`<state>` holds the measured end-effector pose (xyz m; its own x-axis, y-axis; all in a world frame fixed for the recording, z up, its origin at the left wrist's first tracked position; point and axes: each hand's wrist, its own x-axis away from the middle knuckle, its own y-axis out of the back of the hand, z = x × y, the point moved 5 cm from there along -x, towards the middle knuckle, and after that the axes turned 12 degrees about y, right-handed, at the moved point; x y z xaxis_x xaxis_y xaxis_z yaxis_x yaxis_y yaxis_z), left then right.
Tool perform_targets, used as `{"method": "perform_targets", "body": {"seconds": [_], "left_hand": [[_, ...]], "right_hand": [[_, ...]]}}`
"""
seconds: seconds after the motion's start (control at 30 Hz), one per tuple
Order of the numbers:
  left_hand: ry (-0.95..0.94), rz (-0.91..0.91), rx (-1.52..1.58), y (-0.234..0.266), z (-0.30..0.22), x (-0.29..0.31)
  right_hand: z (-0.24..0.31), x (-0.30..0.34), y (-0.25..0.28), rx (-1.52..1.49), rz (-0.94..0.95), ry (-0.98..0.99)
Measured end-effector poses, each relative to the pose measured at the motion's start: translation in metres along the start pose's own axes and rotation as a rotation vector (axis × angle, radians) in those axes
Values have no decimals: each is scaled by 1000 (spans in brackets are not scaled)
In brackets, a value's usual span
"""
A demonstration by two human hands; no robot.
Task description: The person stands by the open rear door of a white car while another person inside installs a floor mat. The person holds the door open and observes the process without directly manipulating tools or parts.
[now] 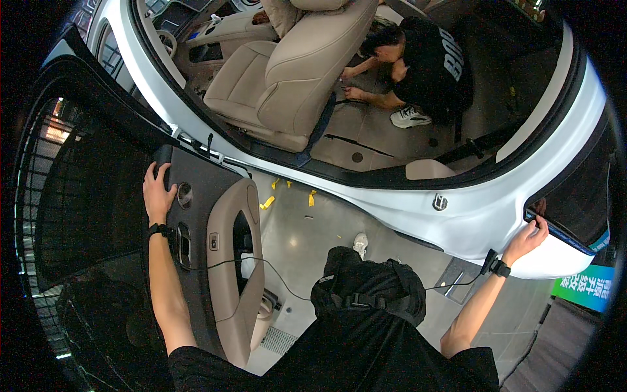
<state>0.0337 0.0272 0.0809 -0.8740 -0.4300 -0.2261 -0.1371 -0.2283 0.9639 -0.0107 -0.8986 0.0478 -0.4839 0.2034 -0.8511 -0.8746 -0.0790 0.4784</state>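
Note:
My left hand (159, 196) rests on the upper edge of the open car door's dark inner panel (196, 179), fingers spread and thumb apart, beside a round speaker grille (185, 195). The inner door handle (185, 245) and the beige armrest (235, 274) lie close by. Out to the right, my right hand (526, 239) touches the white car body (483, 225) at the lower edge of the rear side window (578, 202). Its fingers are apart and slightly bent, and I see nothing held in them. Black bands with a cable circle both wrists.
A co-worker (424, 72) in black crouches inside the car behind the beige front seat (294, 78), both hands near the car floor (346, 134). Yellow scraps (311, 198) lie on the grey ground (300, 228). A black bag hangs at my front.

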Motion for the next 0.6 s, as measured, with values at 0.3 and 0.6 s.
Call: {"method": "perform_targets", "body": {"seconds": [0.3,0.6], "left_hand": [[11,3,-13,-3,2,-2],[11,-1,-15,-3,2,-2]], "right_hand": [[-1,1,0,9,8,13],[-1,1,0,-24,3,-3]]}}
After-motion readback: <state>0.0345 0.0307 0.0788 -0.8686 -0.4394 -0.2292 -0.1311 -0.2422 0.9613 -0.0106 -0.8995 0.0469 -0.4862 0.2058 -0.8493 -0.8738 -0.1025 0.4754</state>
